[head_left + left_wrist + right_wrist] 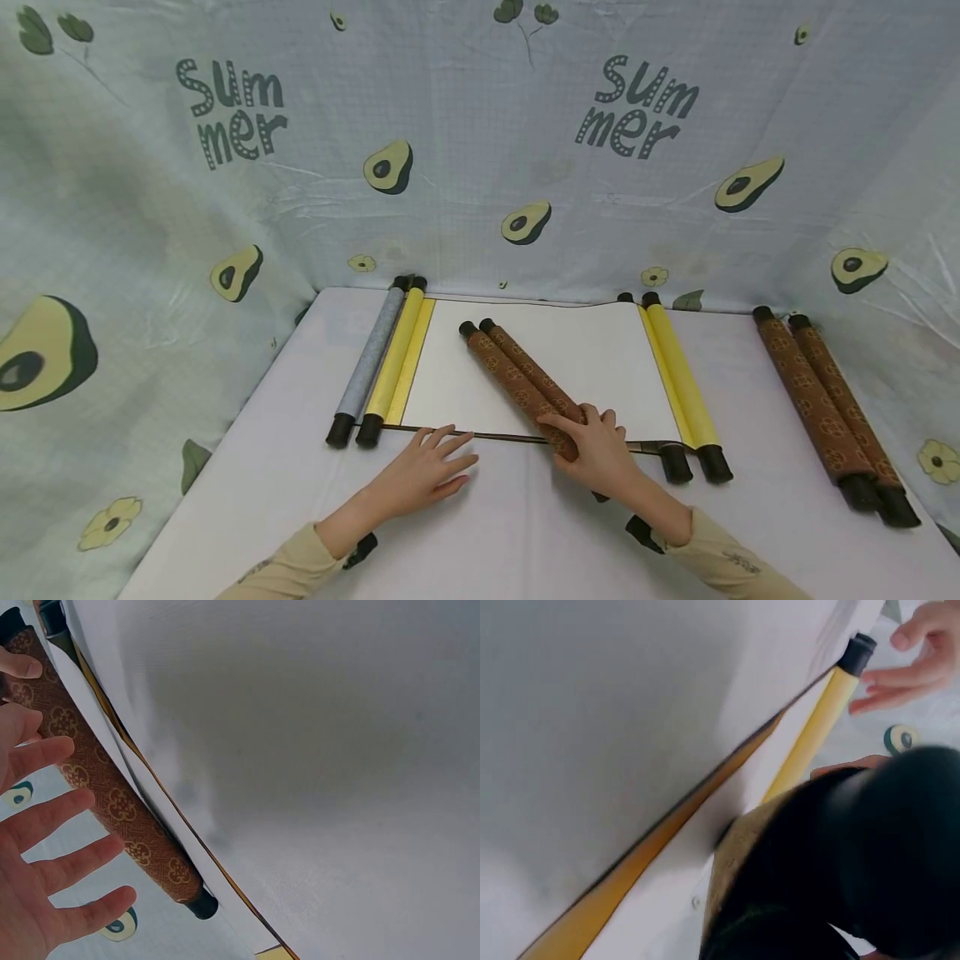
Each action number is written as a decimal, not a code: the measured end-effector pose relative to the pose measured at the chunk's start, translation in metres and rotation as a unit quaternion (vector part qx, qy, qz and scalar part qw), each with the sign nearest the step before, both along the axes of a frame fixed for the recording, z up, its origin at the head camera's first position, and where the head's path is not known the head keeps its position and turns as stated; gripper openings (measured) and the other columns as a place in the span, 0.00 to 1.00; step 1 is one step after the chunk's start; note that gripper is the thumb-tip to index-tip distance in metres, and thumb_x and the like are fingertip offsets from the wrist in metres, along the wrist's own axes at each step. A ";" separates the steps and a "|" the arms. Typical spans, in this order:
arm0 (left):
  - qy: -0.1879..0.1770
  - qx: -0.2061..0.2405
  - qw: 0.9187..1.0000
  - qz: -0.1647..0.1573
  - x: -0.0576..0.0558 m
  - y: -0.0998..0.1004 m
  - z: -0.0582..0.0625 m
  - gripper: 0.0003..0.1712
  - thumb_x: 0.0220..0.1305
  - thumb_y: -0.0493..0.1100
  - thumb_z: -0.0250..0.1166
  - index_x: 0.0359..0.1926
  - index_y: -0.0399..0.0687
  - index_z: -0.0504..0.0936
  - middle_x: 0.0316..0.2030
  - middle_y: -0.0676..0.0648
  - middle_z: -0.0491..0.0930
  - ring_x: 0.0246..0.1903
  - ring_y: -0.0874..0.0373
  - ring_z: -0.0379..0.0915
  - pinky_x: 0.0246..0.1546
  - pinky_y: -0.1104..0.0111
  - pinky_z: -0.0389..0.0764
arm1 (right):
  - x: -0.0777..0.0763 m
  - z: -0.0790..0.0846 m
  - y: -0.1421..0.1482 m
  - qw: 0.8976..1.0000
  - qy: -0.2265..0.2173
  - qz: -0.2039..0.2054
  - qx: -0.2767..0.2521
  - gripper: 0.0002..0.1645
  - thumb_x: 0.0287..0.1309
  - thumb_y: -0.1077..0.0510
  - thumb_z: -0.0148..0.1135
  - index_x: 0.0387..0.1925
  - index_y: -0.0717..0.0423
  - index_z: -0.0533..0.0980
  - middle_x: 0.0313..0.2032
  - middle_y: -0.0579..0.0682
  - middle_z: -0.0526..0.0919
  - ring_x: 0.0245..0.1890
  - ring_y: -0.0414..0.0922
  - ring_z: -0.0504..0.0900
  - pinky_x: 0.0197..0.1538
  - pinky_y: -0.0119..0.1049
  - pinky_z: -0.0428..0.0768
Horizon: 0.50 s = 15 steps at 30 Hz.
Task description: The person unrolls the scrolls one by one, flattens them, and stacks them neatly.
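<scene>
A brown scroll [513, 379] with a gold flower pattern and black end knobs, rolled up as two rods side by side, lies at a slant above a spread white sheet [600, 350]. My right hand [603, 454] grips it near its front end, thumb on the near side and fingers on the far side. To the left, my left hand [423, 471] holds nothing, its fingers spread near the sheet's front edge. In the left wrist view, the left hand [45, 862] is in front of the brown scroll [120, 806]. Large black knobs [907, 847] fill the right wrist view's lower right.
Yellow rollers [682, 379] with black knobs flank the white sheet; a grey roller [371, 354] lies beside the left one. Another brown scroll [813, 404] lies on the right of the white-covered table [480, 533]. An avocado-print cloth [465, 192] hangs behind.
</scene>
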<state>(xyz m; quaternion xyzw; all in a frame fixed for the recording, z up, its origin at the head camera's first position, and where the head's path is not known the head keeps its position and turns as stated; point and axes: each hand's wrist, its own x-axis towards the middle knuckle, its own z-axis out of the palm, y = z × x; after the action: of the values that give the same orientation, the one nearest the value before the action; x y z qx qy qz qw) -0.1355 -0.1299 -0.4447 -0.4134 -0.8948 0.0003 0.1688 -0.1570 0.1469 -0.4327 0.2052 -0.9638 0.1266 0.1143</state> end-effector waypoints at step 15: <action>-0.020 -0.012 1.000 -0.001 -0.002 0.005 -0.004 0.16 0.60 0.51 0.56 0.49 0.58 0.76 0.54 0.47 0.73 0.53 0.46 0.68 0.46 0.54 0.71 | 0.006 -0.011 -0.001 0.992 -0.124 0.020 0.024 0.39 0.42 0.50 0.67 0.59 0.34 0.63 0.50 0.69 0.67 0.36 0.62 0.70 0.29 0.47 0.70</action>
<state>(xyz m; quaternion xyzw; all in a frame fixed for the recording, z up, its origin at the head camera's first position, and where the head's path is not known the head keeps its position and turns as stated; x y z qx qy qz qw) -0.1378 -0.1249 -0.4482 -0.4160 -0.8976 0.0027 0.1457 -0.1508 0.1461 -0.4440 0.2095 -0.9690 0.1300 -0.0132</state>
